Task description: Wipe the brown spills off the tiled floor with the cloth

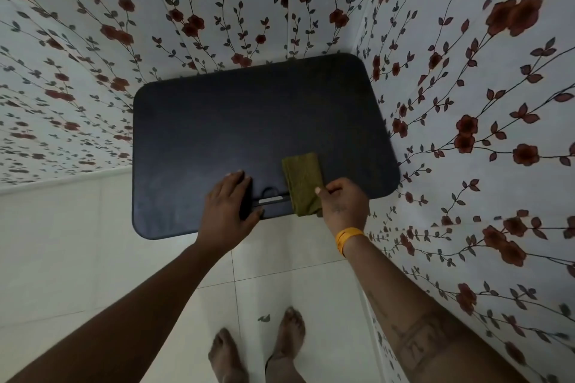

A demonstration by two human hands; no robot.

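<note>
On the dark tabletop (249, 121), right hand (342, 202) pinches the folded cloth (302, 181); left hand (231, 205) grips the near edge. No spills visible on the floor (93, 242); the cloth may slip.

A room in a home: rose-patterned sheeting (217, 9) covers the walls behind and to the right of a low dark bench (242, 127), pale glossy floor tiles (93, 242) spread in front of it, and bare feet (258, 348) stand there.
</note>
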